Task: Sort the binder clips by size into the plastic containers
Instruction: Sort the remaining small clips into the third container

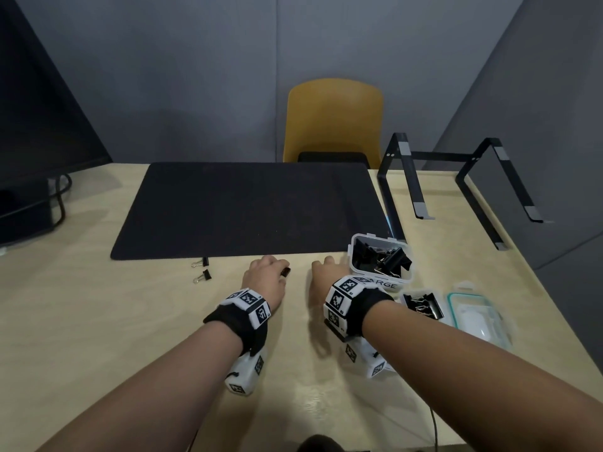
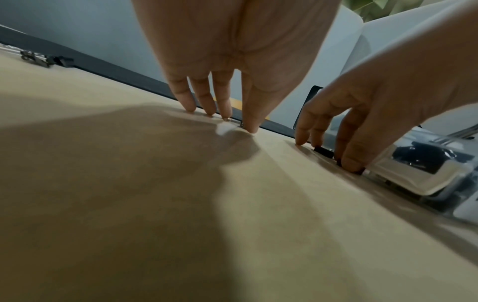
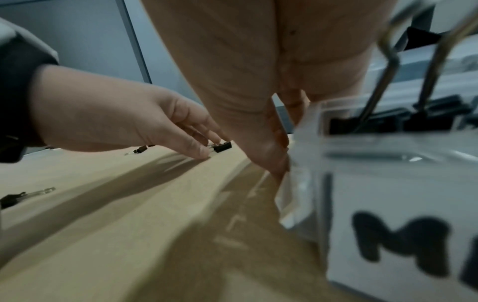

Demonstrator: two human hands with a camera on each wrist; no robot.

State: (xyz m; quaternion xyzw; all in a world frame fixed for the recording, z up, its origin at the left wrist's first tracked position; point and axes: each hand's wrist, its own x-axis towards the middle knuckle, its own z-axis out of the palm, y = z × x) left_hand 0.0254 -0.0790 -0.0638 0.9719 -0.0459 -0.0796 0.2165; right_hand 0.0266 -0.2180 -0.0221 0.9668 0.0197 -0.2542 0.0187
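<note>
Both my hands sit near the LARGE container (image 1: 381,259): left hand (image 1: 266,278) pinches a small binder clip (image 1: 286,272), right hand (image 1: 326,275) fingertips down beside it, grip unclear.

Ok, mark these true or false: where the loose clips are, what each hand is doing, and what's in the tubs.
1. Two small clips lie loose on the table, left of the left hand. True.
2. The left hand is empty. False: its fingers pinch a small black clip.
3. The tub marked LARGE holds black clips. True.
4. The right hand reaches into that tub. False: its fingers are down at the table beside it.
5. A tub of clips sits on the black mat. False: the mat is bare.
</note>
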